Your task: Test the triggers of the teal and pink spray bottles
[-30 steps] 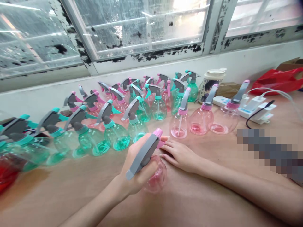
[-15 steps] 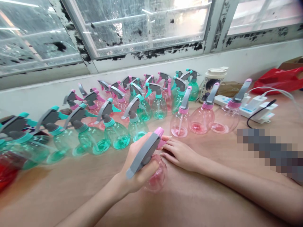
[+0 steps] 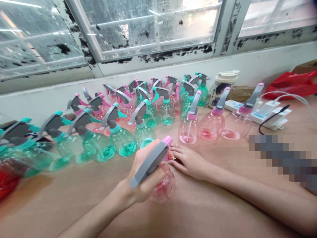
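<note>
My left hand (image 3: 141,173) is wrapped round the neck of a pink spray bottle (image 3: 163,189) with a grey head and pink nozzle. Its fingers curl at the pink trigger, and the bottle's base appears to rest on the table. Just right of the bottle, my right hand (image 3: 190,162) lies palm down on the wood with its fingers stretched toward the trigger; it grips nothing. Beyond it stand pink spray bottles (image 3: 188,132), heads turned away from me. A row of green spray bottles (image 3: 123,143) stands to the left.
More pink and green bottles crowd toward the windowed wall. At the back right are a lidded paper cup (image 3: 223,87), a white power strip (image 3: 268,114) with cables, and a red plastic bag (image 3: 293,84). A blurred-out patch (image 3: 282,158) covers something on the table's right.
The fingers of my left hand have curled in at the trigger, and the sprayer head has tipped slightly. My right hand and the standing bottles have stayed put.
</note>
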`<state>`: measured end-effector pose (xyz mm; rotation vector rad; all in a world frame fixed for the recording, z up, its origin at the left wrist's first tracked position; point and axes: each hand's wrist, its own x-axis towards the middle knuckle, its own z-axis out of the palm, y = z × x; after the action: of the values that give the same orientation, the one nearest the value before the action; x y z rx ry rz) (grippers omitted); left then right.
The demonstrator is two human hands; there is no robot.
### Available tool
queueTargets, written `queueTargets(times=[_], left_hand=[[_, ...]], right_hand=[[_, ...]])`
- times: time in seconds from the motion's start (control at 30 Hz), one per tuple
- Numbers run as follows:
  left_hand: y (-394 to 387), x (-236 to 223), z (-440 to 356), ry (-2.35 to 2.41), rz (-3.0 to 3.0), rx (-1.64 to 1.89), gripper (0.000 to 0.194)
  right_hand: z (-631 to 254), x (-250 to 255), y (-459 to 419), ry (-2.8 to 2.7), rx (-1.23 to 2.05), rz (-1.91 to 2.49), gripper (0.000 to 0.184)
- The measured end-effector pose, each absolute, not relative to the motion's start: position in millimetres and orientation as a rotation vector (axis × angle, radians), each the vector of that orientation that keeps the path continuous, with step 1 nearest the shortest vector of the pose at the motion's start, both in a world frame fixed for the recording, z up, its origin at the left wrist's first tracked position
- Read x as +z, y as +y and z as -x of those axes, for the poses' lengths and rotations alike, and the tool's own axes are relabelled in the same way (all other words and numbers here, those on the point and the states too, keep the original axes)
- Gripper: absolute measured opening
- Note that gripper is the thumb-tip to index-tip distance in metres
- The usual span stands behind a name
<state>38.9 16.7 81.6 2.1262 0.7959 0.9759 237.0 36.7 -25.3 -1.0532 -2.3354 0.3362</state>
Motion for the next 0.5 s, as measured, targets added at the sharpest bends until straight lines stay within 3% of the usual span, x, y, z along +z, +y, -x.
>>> queueTargets(times=[0.5], left_hand=[[14.0, 85.5, -41.7, 0.771, -2.126, 0.997, 0.012]], right_hand=[[-236.8, -19.5, 33.9, -2.318, 0.310, 1.043, 0.031]])
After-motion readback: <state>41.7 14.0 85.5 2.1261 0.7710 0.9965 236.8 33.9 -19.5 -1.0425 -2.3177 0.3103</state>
